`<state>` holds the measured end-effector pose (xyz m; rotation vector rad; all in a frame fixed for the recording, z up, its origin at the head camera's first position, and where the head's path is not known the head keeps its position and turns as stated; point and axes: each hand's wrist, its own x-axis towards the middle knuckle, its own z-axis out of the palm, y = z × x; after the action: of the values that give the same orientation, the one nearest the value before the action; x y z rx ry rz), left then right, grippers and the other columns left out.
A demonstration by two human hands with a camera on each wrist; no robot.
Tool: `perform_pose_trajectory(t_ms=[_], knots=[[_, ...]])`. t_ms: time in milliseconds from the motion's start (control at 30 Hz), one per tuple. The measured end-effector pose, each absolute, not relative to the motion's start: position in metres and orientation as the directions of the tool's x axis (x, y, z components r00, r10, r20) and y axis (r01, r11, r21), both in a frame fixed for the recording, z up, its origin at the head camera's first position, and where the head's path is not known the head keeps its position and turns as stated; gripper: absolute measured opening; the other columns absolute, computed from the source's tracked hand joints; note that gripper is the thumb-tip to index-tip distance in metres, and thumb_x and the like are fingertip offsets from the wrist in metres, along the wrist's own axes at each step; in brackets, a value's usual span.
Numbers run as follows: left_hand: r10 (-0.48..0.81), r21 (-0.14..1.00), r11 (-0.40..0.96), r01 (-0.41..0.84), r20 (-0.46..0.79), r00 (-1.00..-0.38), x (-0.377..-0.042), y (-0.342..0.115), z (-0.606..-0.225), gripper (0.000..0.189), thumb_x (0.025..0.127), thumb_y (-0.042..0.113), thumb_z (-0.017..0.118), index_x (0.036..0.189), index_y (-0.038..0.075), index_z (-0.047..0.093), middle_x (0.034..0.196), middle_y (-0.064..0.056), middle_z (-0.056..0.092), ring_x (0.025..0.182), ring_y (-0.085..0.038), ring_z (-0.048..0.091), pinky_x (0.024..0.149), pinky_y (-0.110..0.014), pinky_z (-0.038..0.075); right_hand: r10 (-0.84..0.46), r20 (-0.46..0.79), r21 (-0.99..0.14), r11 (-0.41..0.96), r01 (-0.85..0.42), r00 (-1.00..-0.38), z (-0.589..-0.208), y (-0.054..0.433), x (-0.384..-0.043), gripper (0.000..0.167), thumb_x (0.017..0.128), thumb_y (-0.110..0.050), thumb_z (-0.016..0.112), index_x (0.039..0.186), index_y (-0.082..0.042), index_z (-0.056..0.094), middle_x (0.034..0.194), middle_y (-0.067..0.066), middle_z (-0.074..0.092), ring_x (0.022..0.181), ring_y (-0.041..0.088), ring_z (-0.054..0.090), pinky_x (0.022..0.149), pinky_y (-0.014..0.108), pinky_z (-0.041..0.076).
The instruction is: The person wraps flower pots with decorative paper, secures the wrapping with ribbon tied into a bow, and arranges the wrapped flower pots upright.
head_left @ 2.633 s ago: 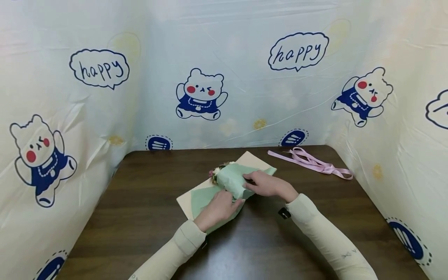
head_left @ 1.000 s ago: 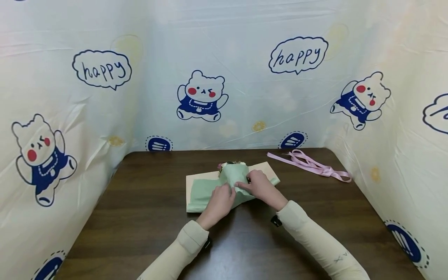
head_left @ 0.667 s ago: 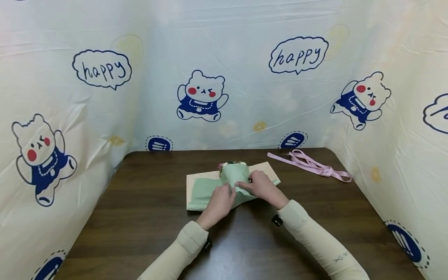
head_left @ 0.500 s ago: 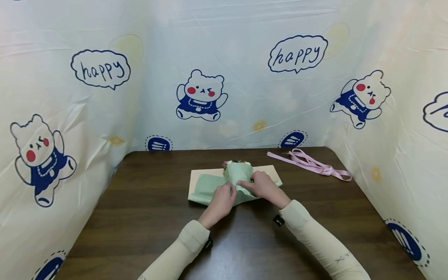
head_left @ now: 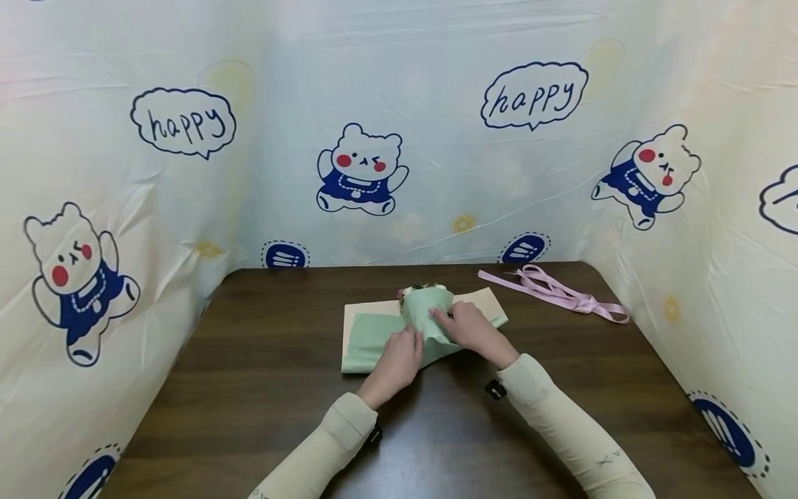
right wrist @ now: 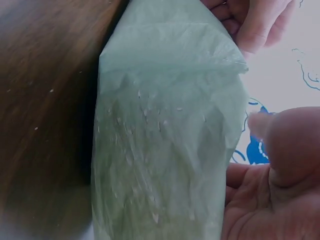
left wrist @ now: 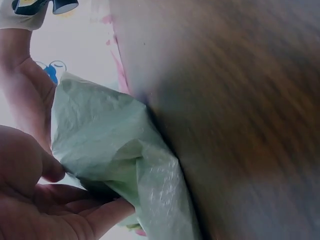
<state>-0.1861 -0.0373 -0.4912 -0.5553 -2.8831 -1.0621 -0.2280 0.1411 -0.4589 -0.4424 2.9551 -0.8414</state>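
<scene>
A small bouquet, its flowers [head_left: 406, 292] showing at the far end, lies rolled in light green wrapping paper [head_left: 374, 335] near the table's middle. A cream sheet [head_left: 368, 309] sticks out behind the green one on both sides. My left hand [head_left: 395, 362] pinches the green paper low on the bouquet; the left wrist view shows fingertips tucked into a fold of that paper [left wrist: 100, 130]. My right hand [head_left: 475, 328] holds the wrap's right side, thumb lying over the front and fingers curled at its edge. The stems are hidden inside the paper.
A looped pink ribbon [head_left: 564, 296] lies at the back right of the dark wooden table [head_left: 268, 333]. Printed curtains [head_left: 436, 173] with bears and lettering surround the table at the back and sides.
The wrapped bouquet has turned clockwise, and its sheets now lie nearly level across the table. Both hands kept hold throughout; the right thumb has lately shifted up the wrap. The ribbon stayed put.
</scene>
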Motion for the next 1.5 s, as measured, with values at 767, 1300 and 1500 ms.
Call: perform_pose_trajectory(t_ms=[767, 1300, 1500], knots=[[0.357, 0.66, 0.668, 0.345, 0.123, -0.926, -0.181, -0.054, -0.486, 0.032, 0.111, 0.017, 0.04, 0.081, 0.011, 0.05, 0.059, 0.0, 0.045, 0.045, -0.012, 0.04, 0.044, -0.025, 0.036, -0.237, 0.15, -0.316, 0.909, -0.273, -0.96, -0.463, 0.105, -0.222, 0.061, 0.1, -0.048, 0.061, 0.053, -0.013, 0.045, 0.05, 0.002, 0.043, 0.044, 0.019, 0.046, 0.046, 0.034, 0.038], [0.062, 0.568, 0.822, 0.032, -0.033, -0.998, -0.212, -0.161, -0.474, 0.03, 0.096, 0.021, 0.066, 0.089, -0.007, 0.06, 0.081, -0.021, 0.061, 0.07, -0.033, 0.059, 0.063, -0.043, 0.05, -0.209, 0.205, -0.216, 0.943, -0.253, -0.956, -0.457, 0.101, -0.219, 0.065, 0.099, -0.051, 0.062, 0.049, -0.014, 0.042, 0.046, 0.002, 0.041, 0.043, 0.021, 0.048, 0.049, 0.04, 0.047], [0.079, 0.632, 0.773, -0.055, -0.182, -0.98, -0.218, -0.175, -0.487, 0.035, 0.095, 0.025, 0.069, 0.074, 0.005, 0.05, 0.063, -0.006, 0.046, 0.053, -0.018, 0.044, 0.051, -0.03, 0.038, -0.207, 0.185, -0.203, 0.948, -0.244, -0.961, -0.458, 0.101, -0.218, 0.065, 0.098, -0.052, 0.062, 0.049, -0.013, 0.043, 0.046, 0.003, 0.043, 0.045, 0.022, 0.049, 0.051, 0.04, 0.049]])
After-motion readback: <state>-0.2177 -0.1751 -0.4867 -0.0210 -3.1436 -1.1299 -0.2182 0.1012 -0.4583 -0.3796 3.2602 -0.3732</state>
